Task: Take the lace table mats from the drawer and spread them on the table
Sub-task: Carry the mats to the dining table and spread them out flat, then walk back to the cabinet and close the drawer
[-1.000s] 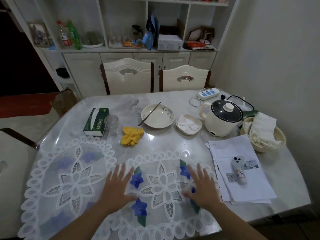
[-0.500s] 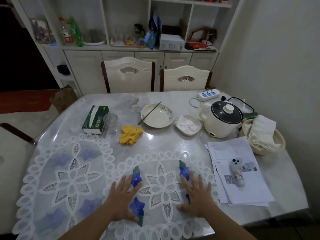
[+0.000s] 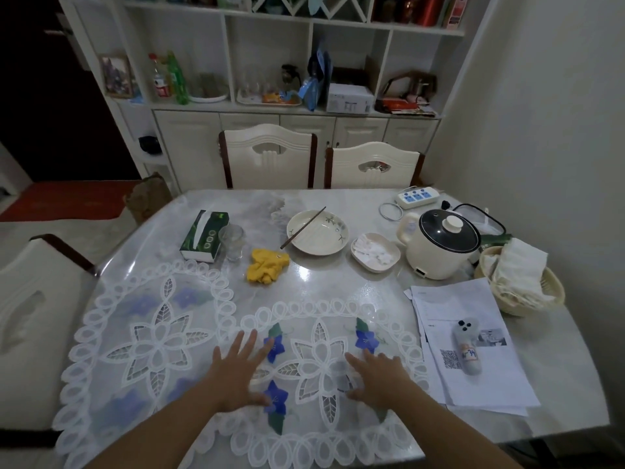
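Note:
Two white lace table mats with blue flowers lie flat on the marble-look table (image 3: 338,282). The left mat (image 3: 148,336) covers the near left part. The right mat (image 3: 321,353) lies beside it at the near edge and overlaps its border. My left hand (image 3: 236,370) rests palm down on the right mat's left half, fingers spread. My right hand (image 3: 378,377) presses palm down on the same mat's right half, fingers spread. Neither hand holds anything. No drawer is in view.
Beyond the mats stand a green tissue box (image 3: 204,235), a glass (image 3: 231,242), a yellow cloth (image 3: 267,265), a bowl with chopsticks (image 3: 318,228), a small dish (image 3: 375,252) and an electric pot (image 3: 439,245). Papers (image 3: 473,350) and a basket (image 3: 521,289) are at the right. Two chairs (image 3: 267,157) stand behind.
Both hands have slid back toward me over the right mat, staying flat on it. The view has tilted up slightly.

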`<state>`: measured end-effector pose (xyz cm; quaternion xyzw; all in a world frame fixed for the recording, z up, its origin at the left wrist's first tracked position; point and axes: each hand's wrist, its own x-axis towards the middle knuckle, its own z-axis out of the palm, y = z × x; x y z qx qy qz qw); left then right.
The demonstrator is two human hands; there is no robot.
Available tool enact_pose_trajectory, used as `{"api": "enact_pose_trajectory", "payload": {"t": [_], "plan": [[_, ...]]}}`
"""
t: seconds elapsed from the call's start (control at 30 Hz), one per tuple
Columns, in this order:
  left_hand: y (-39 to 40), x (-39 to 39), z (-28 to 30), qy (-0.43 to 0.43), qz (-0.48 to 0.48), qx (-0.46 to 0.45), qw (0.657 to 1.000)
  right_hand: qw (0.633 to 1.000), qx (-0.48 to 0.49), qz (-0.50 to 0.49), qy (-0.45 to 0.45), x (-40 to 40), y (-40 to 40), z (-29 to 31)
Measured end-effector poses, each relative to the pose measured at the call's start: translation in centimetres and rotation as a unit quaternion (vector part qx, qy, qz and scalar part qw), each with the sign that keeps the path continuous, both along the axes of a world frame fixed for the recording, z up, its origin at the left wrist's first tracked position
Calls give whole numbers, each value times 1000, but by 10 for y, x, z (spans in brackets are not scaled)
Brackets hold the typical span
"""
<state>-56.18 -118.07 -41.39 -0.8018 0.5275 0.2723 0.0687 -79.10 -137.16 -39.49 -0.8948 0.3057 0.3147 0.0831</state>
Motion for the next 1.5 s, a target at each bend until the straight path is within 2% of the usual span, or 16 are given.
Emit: {"api": "enact_pose_trajectory", "payload": {"t": [0.27,0.43,0.67,0.83,0.93,1.1,1.2,1.5], "plan": [[11,36,99,14,89,-56,994,988,31,88,-121,112,44,105],[61,63,153,-13,110,-103,988,971,7,163,-177,182,104,153],[206,116,215,-83,202,-147,965,927,-36,256,-273,264,232,205],[337,149,243,-138,294,-167,931,898,10,268,-349,319,352,232],[417,168,257,-140,340,-159,916,887,22,297,-354,351,418,241],[532,199,285,-145,417,-151,884,859,119,325,-377,399,517,253],[585,221,297,-151,459,-165,860,851,120,346,-377,429,564,257],[689,311,295,-161,525,-153,821,849,82,386,-352,549,660,274]]}}
